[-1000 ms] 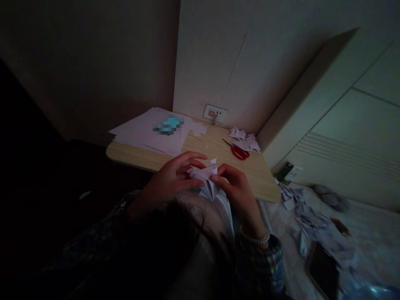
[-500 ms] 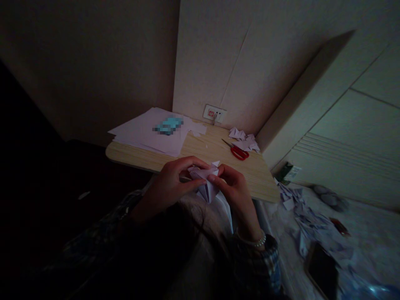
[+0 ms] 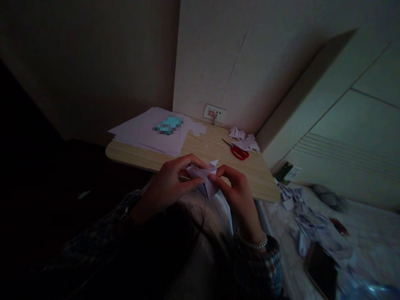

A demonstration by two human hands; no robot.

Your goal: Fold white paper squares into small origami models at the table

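Observation:
A small folded piece of pale paper with pointed flaps is held between both hands, just in front of the near edge of a wooden table. My left hand pinches its left side with curled fingers and thumb. Its right side is pinched by my right hand, which wears a bead bracelet at the wrist. Both hands are closed on the paper above my lap.
On the table lie a stack of white sheets, red-handled scissors and several folded paper pieces near the wall socket. To the right, a bed holds more paper scraps and a dark phone.
The hands have shifted slightly on the folded paper, the fingers regripping it; the paper stays in the same place. Nothing else has moved.

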